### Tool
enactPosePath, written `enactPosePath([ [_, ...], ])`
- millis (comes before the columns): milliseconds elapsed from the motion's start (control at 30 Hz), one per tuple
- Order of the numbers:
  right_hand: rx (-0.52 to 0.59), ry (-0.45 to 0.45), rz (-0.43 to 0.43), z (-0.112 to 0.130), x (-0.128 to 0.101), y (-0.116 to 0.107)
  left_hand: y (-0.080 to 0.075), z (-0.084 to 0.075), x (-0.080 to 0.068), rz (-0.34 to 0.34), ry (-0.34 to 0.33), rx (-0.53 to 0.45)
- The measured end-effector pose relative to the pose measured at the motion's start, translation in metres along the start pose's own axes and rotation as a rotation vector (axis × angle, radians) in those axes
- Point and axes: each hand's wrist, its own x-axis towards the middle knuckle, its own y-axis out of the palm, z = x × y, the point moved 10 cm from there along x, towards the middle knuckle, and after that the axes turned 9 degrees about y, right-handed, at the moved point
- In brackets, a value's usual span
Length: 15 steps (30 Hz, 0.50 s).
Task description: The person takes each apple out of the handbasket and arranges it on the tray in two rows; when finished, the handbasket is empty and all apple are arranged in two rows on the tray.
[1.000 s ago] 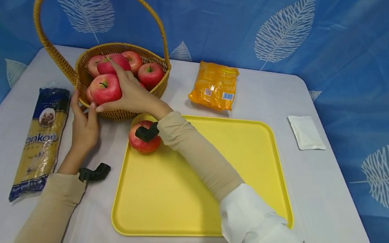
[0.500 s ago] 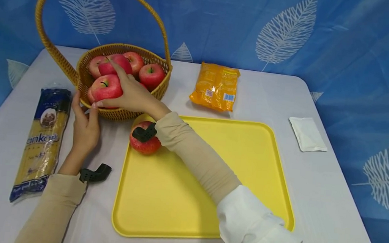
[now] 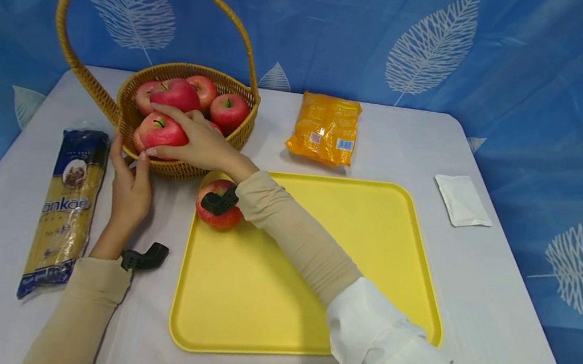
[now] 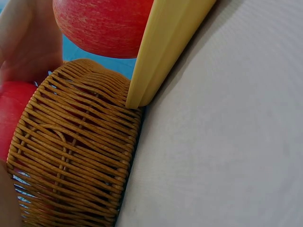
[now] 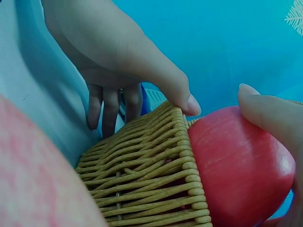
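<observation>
A blue leaf-patterned cloth (image 3: 334,37) hangs behind the white tabletop (image 3: 497,312). At upper left, my right grip (image 3: 203,143) holds a red apple (image 3: 159,131) between thumb and fingers in the wicker basket (image 3: 181,171); my left grip (image 3: 131,195) rests spread against its near-left side.

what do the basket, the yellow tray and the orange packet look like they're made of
Basket: rattan-like strands, perhaps plastic imitation, with a sheen; thin woven rods show up close.
Yellow tray: probably smooth moulded plastic, judging by its even colour and rounded corners.
Orange packet: likely thin plastic film, glossy and crinkled.
</observation>
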Motion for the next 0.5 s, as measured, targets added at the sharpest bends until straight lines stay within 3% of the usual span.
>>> enactPosePath([
  [500,0.116,0.006,-0.036,-0.0027,-0.0024,-0.0043,-0.0005,-0.0015,0.0004,-0.005,0.007,-0.005],
])
